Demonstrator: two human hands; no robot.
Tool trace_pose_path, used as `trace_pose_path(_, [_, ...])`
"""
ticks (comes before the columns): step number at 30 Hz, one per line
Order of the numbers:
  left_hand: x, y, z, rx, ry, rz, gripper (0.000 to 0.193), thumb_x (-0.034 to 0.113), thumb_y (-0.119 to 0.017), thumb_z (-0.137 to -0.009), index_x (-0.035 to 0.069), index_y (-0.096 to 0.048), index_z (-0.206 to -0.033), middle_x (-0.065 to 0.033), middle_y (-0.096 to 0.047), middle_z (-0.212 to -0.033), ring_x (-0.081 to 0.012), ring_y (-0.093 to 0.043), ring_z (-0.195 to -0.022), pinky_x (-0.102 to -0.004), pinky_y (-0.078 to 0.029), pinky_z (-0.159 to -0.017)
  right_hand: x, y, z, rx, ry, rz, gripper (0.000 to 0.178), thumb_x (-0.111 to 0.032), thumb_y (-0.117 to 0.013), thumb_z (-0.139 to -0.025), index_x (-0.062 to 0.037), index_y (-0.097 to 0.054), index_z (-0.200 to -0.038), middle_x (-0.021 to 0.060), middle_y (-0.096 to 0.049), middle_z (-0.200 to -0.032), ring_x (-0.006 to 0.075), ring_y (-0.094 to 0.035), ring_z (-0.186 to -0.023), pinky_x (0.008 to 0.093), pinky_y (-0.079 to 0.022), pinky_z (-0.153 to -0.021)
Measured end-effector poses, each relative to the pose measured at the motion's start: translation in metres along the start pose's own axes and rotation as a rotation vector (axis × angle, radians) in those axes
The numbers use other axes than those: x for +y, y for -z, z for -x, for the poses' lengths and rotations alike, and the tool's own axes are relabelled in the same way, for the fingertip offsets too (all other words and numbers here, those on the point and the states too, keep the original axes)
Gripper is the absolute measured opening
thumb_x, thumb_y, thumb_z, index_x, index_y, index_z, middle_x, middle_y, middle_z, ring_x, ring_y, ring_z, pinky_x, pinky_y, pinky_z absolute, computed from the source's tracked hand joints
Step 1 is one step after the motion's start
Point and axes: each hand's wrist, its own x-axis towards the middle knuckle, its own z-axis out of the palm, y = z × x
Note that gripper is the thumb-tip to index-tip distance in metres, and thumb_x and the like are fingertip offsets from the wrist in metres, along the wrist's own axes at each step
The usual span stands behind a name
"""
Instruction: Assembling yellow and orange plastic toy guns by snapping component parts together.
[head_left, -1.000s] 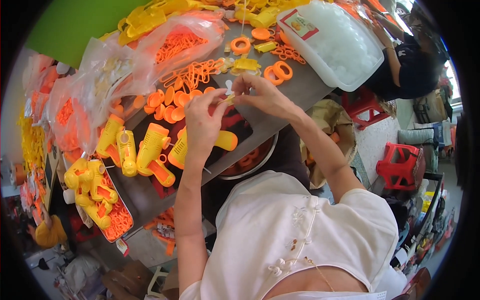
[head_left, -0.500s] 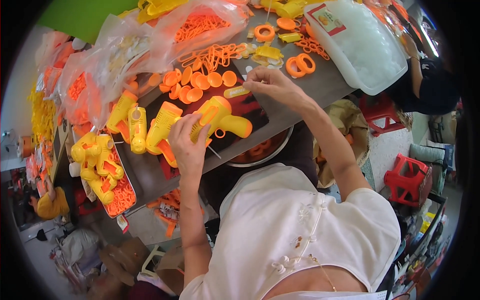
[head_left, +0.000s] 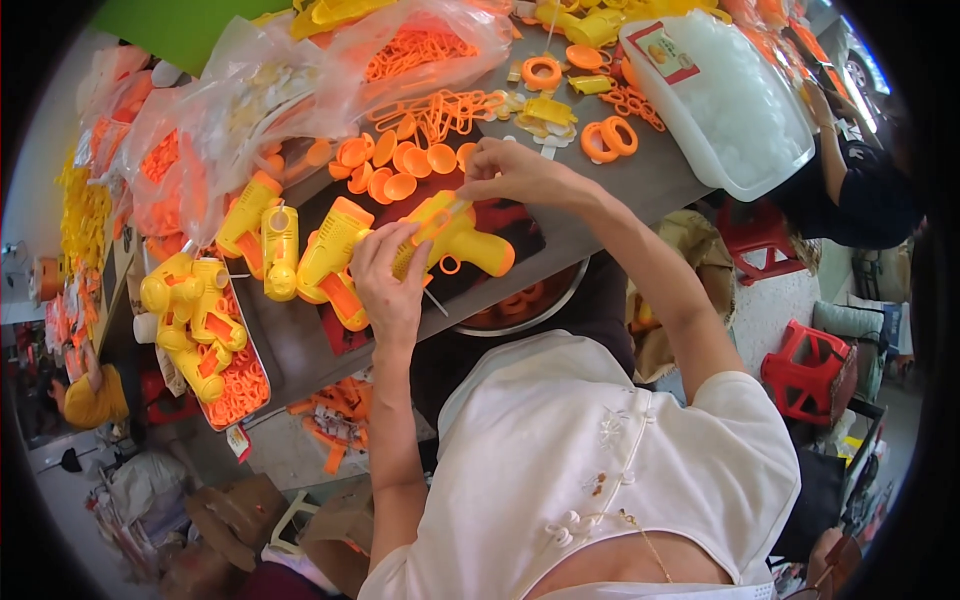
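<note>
My left hand (head_left: 388,275) is closed round the barrel of a yellow toy bubble gun (head_left: 465,240) lying on its side at the table's near edge. The gun has an orange end on its grip and a small orange ring trigger. My right hand (head_left: 500,172) is pinched shut over the gun's rear, its fingertips on a small yellow sticker that they largely hide. Left of my hands lie more yellow guns (head_left: 335,250) with orange parts. Beyond them several orange cups (head_left: 412,160) are spread out.
A tray (head_left: 262,392) of orange rings and gun bodies stands at the left. Clear bags (head_left: 350,60) of parts fill the back. A white tub (head_left: 740,180) stands at the right, near red stools (head_left: 800,370). A metal bowl (head_left: 560,305) is below the table edge.
My right hand has moved left and nearer, bringing the yellow sticker from beyond the gun onto its upper side. My left hand keeps its hold on the gun.
</note>
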Motion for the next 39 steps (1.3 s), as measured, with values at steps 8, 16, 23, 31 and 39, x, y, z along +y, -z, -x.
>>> trace_pose_path(8, [0.006, 0.003, -0.003, -0.029, 0.003, -0.017, 0.023, 0.004, -0.074, -0.077, 0.003, -0.069, -0.099, -0.0083, -0.063, -0.099, -0.0248, -0.059, -0.096, -0.0352, -0.046, -0.085, -0.014, -0.008, -0.010, -0.086, 0.022, 0.198, 0.029, -0.033, -0.070, -0.085, -0.0047, -0.065, -0.089, 0.0064, -0.051, -0.101, 0.0195, -0.053, -0.096, 0.0308, -0.044, -0.081])
trace_pose_path(16, [-0.002, -0.006, 0.005, 0.065, 0.005, 0.002, 0.023, 0.011, -0.076, -0.077, 0.006, -0.071, -0.099, -0.0073, -0.062, -0.102, -0.0255, -0.057, -0.097, -0.0381, -0.044, -0.087, -0.014, -0.034, 0.019, 0.066, 0.674, 0.619, 0.028, -0.014, -0.068, -0.083, -0.0084, -0.063, -0.110, 0.0103, -0.051, -0.124, 0.0253, -0.049, -0.117, 0.0437, -0.039, -0.097])
trace_pose_path(23, [0.000, -0.005, 0.007, 0.040, 0.028, 0.002, 0.023, 0.012, -0.076, -0.078, 0.006, -0.071, -0.100, -0.0067, -0.062, -0.103, -0.0253, -0.056, -0.098, -0.0384, -0.043, -0.088, -0.005, -0.035, 0.005, 0.083, 0.324, 0.123, 0.034, -0.020, -0.060, -0.092, -0.0061, -0.058, -0.124, 0.0118, -0.055, -0.124, 0.0221, -0.052, -0.117, 0.0345, -0.043, -0.096])
trace_pose_path(31, [-0.003, -0.005, 0.006, 0.039, -0.039, -0.029, 0.024, 0.012, -0.075, -0.079, 0.009, -0.071, -0.102, -0.0053, -0.061, -0.104, -0.0251, -0.055, -0.097, -0.0383, -0.043, -0.087, -0.011, -0.019, -0.018, -0.201, -0.108, 0.033, 0.050, -0.035, -0.069, -0.086, 0.0003, -0.060, -0.121, 0.0068, -0.059, -0.092, 0.0156, -0.057, -0.090, 0.0295, -0.046, -0.079])
trace_pose_path(39, [-0.006, -0.010, 0.010, 0.083, -0.118, -0.129, 0.023, 0.012, -0.073, -0.081, 0.010, -0.071, -0.103, -0.0053, -0.061, -0.104, -0.0263, -0.054, -0.095, -0.0390, -0.043, -0.087, -0.006, -0.028, -0.015, -0.103, -0.095, 0.079, 0.046, -0.032, -0.070, -0.083, -0.0001, -0.062, -0.116, 0.0081, -0.060, -0.093, 0.0161, -0.056, -0.087, 0.0286, -0.045, -0.078])
